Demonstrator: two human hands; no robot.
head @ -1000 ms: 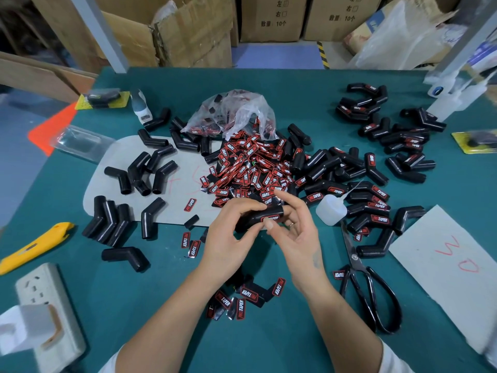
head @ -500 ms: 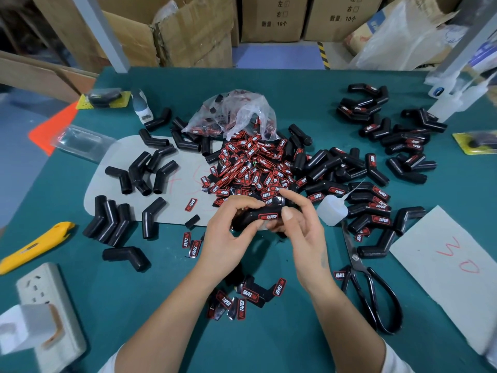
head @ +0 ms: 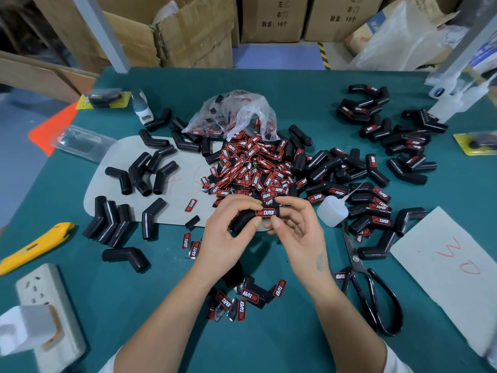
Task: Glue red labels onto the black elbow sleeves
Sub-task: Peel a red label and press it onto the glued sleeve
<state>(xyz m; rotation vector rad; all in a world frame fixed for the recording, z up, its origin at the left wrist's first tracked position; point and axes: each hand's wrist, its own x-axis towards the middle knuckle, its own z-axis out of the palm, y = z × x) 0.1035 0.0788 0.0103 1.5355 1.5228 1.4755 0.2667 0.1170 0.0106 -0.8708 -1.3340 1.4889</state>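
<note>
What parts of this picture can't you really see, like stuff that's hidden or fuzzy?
Head view only:
- The black elbow sleeve in the hands: mostly covered by the left hand and the right hand; only its red label shows well.
- Glue under the label: hidden by the label.
- Labels inside the plastic bag: blurred by crinkled film.
- The power strip: cut off by the left edge.

You have two hands at work: left hand [head: 226, 232] and right hand [head: 298, 232]. One glue bottle [head: 332, 212], one pair of scissors [head: 373, 289], one yellow knife [head: 35, 247], one power strip [head: 51, 316]. Five labels [head: 242, 300] lie nearest you; the label heap [head: 252, 168] is too dense to count.
</note>
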